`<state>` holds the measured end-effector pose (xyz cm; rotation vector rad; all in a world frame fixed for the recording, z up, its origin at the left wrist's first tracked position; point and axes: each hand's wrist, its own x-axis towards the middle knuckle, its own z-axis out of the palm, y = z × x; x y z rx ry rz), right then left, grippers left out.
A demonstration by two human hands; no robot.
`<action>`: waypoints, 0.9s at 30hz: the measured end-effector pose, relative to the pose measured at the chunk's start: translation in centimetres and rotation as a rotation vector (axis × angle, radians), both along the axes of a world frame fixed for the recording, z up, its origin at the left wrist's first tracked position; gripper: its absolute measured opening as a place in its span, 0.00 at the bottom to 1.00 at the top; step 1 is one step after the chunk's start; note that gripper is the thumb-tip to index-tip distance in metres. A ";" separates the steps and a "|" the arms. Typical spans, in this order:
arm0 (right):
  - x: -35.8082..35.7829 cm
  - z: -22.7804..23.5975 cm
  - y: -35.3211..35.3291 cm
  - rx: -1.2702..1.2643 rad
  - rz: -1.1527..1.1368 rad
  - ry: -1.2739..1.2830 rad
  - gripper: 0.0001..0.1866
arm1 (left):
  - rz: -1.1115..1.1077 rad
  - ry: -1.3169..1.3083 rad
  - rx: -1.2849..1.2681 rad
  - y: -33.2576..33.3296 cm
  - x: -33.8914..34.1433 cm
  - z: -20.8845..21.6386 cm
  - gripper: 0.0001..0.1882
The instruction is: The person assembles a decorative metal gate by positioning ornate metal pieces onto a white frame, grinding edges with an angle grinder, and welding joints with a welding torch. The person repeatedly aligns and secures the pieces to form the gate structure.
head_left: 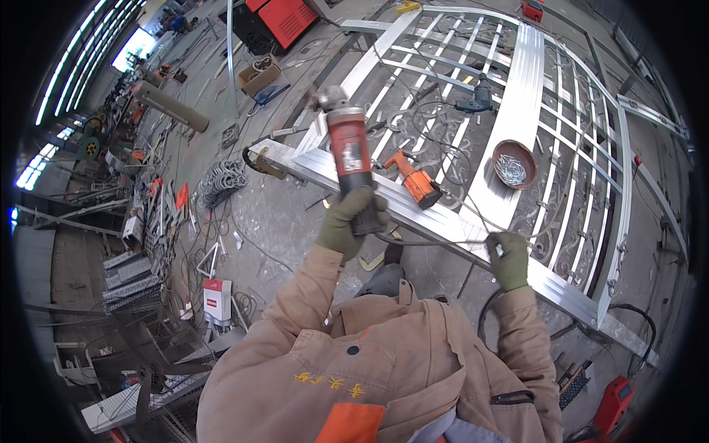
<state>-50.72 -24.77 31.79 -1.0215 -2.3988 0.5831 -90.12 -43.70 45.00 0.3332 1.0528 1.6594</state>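
My left hand [347, 218], in a green glove, is wrapped round the rear body of a red and black angle grinder [348, 144]. The grinder stands up nearly upright, its metal head pointing away from me; its disc is hard to make out. A grey power cord [436, 242] runs from its lower end across to the right. There my right hand [509, 262], gloved too, is closed on the cord near the frame's front edge. Beyond the hands lies a silvery metal gate frame [502, 111] with bars and scrollwork. An orange cordless drill [417, 182] rests on its near rail.
A brown bowl [526, 153] of screws and a teal power drill [480, 97] lie on the gate. Loose cables loop across it. A red and black machine [284, 22] and an open carton [262, 76] stand behind. Metal scrap and a white-red box [217, 301] are at left.
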 end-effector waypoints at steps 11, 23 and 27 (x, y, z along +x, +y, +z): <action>-36.0 15.5 5.2 0.138 0.110 0.541 0.21 | 0.392 0.113 -0.187 -7.6 -25.4 -6.7 0.31; -60.7 2.8 -0.5 0.114 0.492 -0.276 0.10 | 0.633 0.142 -0.449 -14.6 -42.9 -10.3 0.28; -58.3 -1.6 1.1 0.005 0.457 -0.659 0.12 | 0.696 0.143 -0.446 -15.6 -42.2 -9.8 0.25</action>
